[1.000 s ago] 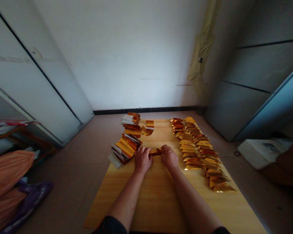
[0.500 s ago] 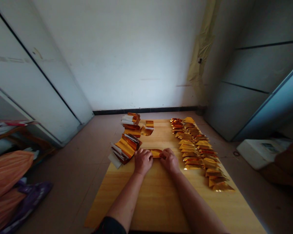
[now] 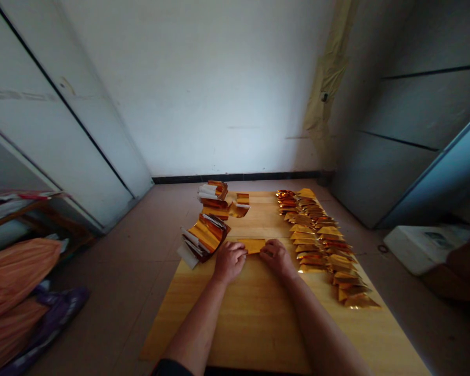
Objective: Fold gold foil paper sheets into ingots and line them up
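A small rectangle of gold foil paper (image 3: pixel 252 246) lies on the wooden table (image 3: pixel 254 318) between my hands. My left hand (image 3: pixel 231 259) grips its left end with bent fingers, and my right hand (image 3: pixel 278 257) pinches the right end. Just beyond my left hand sits a curled stack of gold foil sheets (image 3: pixel 207 234) with white backs showing. Two loose gold pieces (image 3: pixel 238 210) rest further back. To the right of my right hand run overlapping rows of folded gold foil pieces (image 3: pixel 303 237), pointed at their ends.
Another curled foil stack (image 3: pixel 213 193) is at the table's far left. A white wall (image 3: pixel 219 104) stands beyond the table. On the floor at right is a white box (image 3: pixel 411 248); at left are orange bags (image 3: pixel 19 277) and a purple bag (image 3: pixel 62 313).
The foil paper between my hands now shows a flatter, broader face, and my right hand has shifted slightly right. The whole view has moved a little. Both hands still hold the ends.
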